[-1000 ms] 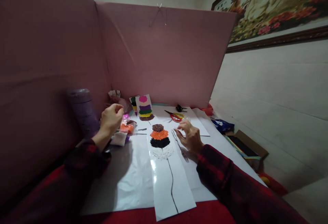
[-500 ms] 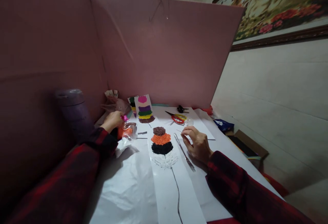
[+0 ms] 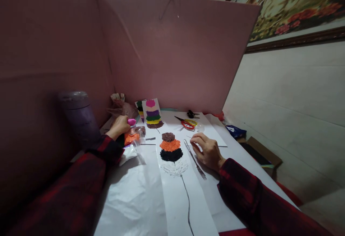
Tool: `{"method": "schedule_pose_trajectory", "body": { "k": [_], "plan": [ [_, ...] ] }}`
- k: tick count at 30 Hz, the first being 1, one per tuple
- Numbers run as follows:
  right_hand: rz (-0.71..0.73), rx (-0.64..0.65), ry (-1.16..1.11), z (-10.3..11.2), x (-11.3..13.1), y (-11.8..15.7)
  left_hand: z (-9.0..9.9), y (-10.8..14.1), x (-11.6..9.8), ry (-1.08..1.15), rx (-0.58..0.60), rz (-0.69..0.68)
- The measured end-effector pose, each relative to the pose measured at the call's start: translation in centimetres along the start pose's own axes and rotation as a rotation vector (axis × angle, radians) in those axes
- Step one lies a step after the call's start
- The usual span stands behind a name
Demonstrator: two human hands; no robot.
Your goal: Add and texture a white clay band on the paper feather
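My left hand [image 3: 119,127] is closed on a bright pink lump [image 3: 131,122], which looks like modelling clay. Beneath it lie small clear bags, among them an orange clay packet [image 3: 132,137] and a brown one [image 3: 140,131]. My right hand [image 3: 208,150] pinches a thin, needle-like stick [image 3: 189,136] and rests beside a metal fork [image 3: 196,161]. Between the hands a long white card [image 3: 185,200] bears a feather-like shape: textured bands of brown, orange, black and white above a drawn dark stem.
Scissors with red and yellow handles [image 3: 188,123] lie on white paper at the back, near a small black-handled tool [image 3: 192,114]. Cards with coloured bands [image 3: 153,113] stand behind. A purple bottle [image 3: 81,117] is at left; pink panels [image 3: 172,56] enclose the table. An open box [image 3: 262,151] sits right.
My left hand has lifted slightly off the clay bags, and the pink lump now shows more fully. My right hand has stayed almost still.
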State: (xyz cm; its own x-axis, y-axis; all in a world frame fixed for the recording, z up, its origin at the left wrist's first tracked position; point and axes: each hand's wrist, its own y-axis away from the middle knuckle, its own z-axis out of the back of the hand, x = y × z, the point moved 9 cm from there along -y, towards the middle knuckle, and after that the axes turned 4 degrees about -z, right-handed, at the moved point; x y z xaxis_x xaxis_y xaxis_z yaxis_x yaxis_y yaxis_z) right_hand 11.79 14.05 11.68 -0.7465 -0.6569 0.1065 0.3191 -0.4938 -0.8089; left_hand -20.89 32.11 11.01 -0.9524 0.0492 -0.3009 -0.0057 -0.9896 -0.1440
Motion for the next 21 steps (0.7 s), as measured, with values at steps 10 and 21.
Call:
{"method": "schedule_pose_trajectory", "body": {
  "k": [10, 21],
  "plan": [
    [-0.05, -0.047, -0.08, 0.7, 0.5, 0.0, 7.6, 6.6, -8.3, 0.332, -0.305, -0.216],
    [-0.077, 0.056, -0.389, 1.1, 5.9, 0.7, -1.1, 19.7, -16.4, 0.918, -0.033, -0.61]
  ]
}}
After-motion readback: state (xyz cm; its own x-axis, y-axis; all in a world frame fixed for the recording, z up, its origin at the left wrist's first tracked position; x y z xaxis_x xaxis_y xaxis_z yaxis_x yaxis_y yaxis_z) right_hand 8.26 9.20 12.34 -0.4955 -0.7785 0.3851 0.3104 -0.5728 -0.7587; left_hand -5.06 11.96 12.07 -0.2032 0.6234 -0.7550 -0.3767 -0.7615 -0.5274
